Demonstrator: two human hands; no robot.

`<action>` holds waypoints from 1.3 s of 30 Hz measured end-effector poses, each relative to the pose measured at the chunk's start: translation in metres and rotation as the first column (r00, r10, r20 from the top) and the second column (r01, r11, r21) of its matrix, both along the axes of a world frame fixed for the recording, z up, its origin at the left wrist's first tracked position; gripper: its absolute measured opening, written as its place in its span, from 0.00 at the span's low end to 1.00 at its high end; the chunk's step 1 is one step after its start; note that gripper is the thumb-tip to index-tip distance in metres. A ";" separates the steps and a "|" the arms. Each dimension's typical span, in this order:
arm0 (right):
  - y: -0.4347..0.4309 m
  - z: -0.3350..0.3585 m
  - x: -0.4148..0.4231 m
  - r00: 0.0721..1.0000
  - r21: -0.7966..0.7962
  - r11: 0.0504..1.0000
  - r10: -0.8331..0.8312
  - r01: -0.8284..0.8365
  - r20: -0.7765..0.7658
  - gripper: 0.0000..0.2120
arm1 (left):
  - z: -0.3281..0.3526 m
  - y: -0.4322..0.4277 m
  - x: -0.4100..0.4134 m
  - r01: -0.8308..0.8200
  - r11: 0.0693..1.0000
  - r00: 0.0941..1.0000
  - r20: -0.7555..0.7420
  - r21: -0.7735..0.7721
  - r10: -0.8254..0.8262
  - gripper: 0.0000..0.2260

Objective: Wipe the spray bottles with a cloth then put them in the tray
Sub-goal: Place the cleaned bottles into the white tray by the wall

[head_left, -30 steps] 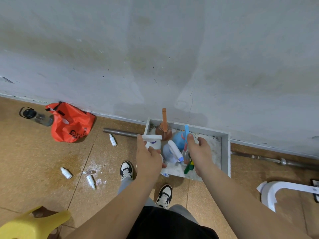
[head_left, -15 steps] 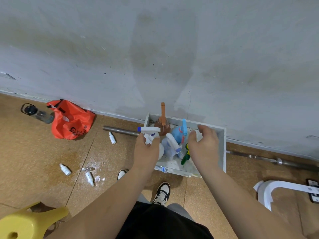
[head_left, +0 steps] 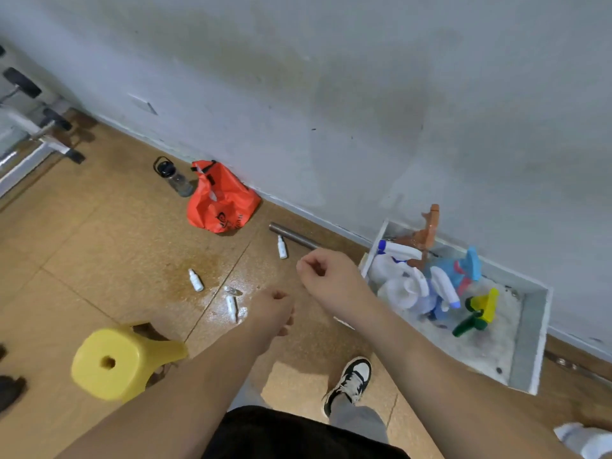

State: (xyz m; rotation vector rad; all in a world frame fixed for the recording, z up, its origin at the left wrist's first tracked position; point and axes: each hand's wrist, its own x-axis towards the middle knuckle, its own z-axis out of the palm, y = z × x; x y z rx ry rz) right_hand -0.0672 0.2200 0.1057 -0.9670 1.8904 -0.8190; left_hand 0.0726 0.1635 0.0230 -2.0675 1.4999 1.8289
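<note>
**Tray** [head_left: 526, 342]: grey, on the floor against the wall, to your right.

**Contents, crowded at the tray's left end:**
- white spray bottle [head_left: 390, 260]
- brown spray bottle [head_left: 430, 226]
- blue spray bottle [head_left: 465, 266]
- clear spray bottle [head_left: 405, 289]
- green-and-yellow spray bottle [head_left: 478, 313], nearer the tray's middle

**Your right hand** [head_left: 331, 276]: just left of the tray, fingers curled in, gripping nothing visible.

**Your left hand** [head_left: 273, 311]: farther left of the tray, a loose fist, likewise empty.

**On the floor left of the tray:**
- metal pipe [head_left: 291, 235] along the wall base, its near end behind your right hand
- small bottle one [head_left: 282, 247], touching the pipe
- small bottle two [head_left: 196, 280] and small bottle three [head_left: 231, 308], on a wet patch beyond your left hand
- orange bag [head_left: 220, 202] and water bottle [head_left: 174, 177], well left by the wall
- yellow stool [head_left: 112, 362], well left, nearer you
</note>
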 end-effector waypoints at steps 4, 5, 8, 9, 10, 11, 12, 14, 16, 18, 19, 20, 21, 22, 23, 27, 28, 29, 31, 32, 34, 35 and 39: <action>-0.058 -0.042 0.059 0.997 0.130 0.990 0.051 -0.059 0.063 0.12 | -0.032 -0.050 0.075 0.008 0.996 1.000 0.026 0.084 -0.010 0.07; -0.073 -0.056 0.075 0.996 0.160 0.985 0.051 -0.062 0.077 0.12 | -0.043 -0.065 0.094 0.019 0.995 1.000 0.021 0.100 -0.022 0.09; -0.118 -0.104 0.123 0.994 0.276 0.959 0.036 -0.065 0.108 0.16 | -0.078 -0.110 0.151 0.069 0.989 0.997 0.019 0.131 -0.072 0.09; -0.133 -0.120 0.137 0.993 0.315 0.948 0.017 -0.054 0.119 0.16 | -0.092 -0.126 0.168 0.087 0.986 0.995 0.026 0.145 -0.092 0.09; -0.147 -0.136 0.150 0.993 0.347 0.937 -0.008 -0.035 0.121 0.17 | -0.105 -0.142 0.185 0.104 0.982 0.993 0.033 0.160 -0.111 0.08; -0.161 -0.152 0.162 0.992 0.373 0.928 -0.040 -0.006 0.116 0.17 | -0.117 -0.158 0.200 0.130 0.977 0.990 0.039 0.171 -0.138 0.07; -0.174 -0.169 0.174 0.992 0.396 0.918 -0.073 0.026 0.104 0.16 | -0.130 -0.174 0.213 0.170 0.970 0.983 0.038 0.174 -0.179 0.07; -0.202 -0.207 0.195 0.987 0.426 0.902 -0.123 0.066 0.108 0.15 | -0.160 -0.205 0.237 0.247 0.956 0.966 0.035 0.157 -0.256 0.08; -0.226 -0.250 0.216 0.982 0.443 0.894 -0.141 0.071 0.128 0.13 | -0.197 -0.234 0.259 0.323 0.941 0.942 0.061 0.106 -0.330 0.09; -0.248 -0.301 0.229 0.984 0.441 0.896 -0.119 0.049 0.132 0.11 | -0.246 -0.262 0.275 0.387 0.921 0.914 0.118 0.038 -0.389 0.09; -0.257 -0.330 0.235 0.984 0.432 0.901 -0.108 0.037 0.142 0.11 | -0.275 -0.275 0.281 0.446 0.895 0.883 0.163 0.003 -0.440 0.09; -0.265 -0.361 0.240 0.985 0.424 0.905 -0.093 0.023 0.145 0.11 | -0.305 -0.286 0.286 0.516 0.856 0.841 0.207 -0.028 -0.500 0.09; -0.272 -0.393 0.243 0.987 0.417 0.909 -0.077 0.012 0.140 0.10 | -0.335 -0.297 0.289 0.585 0.809 0.793 0.244 -0.049 -0.559 0.10; -0.278 -0.426 0.245 0.989 0.397 0.918 -0.070 0.013 0.128 0.09 | -0.371 -0.307 0.291 0.652 0.756 0.738 0.276 -0.058 -0.616 0.09; -0.283 -0.461 0.247 0.990 0.372 0.928 -0.076 0.026 0.120 0.08 | -0.405 -0.316 0.292 0.723 0.689 0.667 0.310 -0.050 -0.678 0.09; -0.293 -0.600 0.251 0.998 0.295 0.955 0.022 -0.038 0.058 0.09 | -0.548 -0.346 0.293 0.952 0.303 0.295 0.407 -0.047 -0.865 0.15; -0.297 -0.632 0.251 0.997 0.287 0.956 0.058 -0.067 0.041 0.12 | -0.582 -0.351 0.293 0.980 0.186 0.198 0.422 -0.071 -0.885 0.15; -0.300 -0.661 0.252 0.996 0.279 0.956 0.088 -0.093 0.029 0.14 | -0.614 -0.357 0.292 0.994 0.068 0.100 0.439 -0.088 -0.893 0.16; -0.309 -0.716 0.256 0.986 0.270 0.949 0.166 -0.164 0.014 0.18 | -0.676 -0.360 0.293 0.974 -0.187 -0.104 0.480 -0.128 -0.871 0.13; -0.314 -0.740 0.260 0.978 0.267 0.943 0.210 -0.201 -0.006 0.22 | -0.702 -0.359 0.294 0.944 -0.297 -0.194 0.485 -0.145 -0.853 0.11; -0.323 -0.784 0.269 0.966 0.252 0.937 0.258 -0.244 -0.024 0.27 | -0.744 -0.353 0.297 0.880 -0.436 -0.311 0.469 -0.186 -0.827 0.11; -0.327 -0.802 0.274 0.967 0.222 0.944 0.255 -0.245 -0.014 0.28 | -0.759 -0.351 0.298 0.857 -0.471 -0.338 0.461 -0.209 -0.820 0.12; -0.341 -0.857 0.293 0.982 0.153 0.971 0.188 -0.186 -0.005 0.20 | -0.795 -0.340 0.293 0.802 -0.523 -0.323 0.526 -0.290 -0.787 0.18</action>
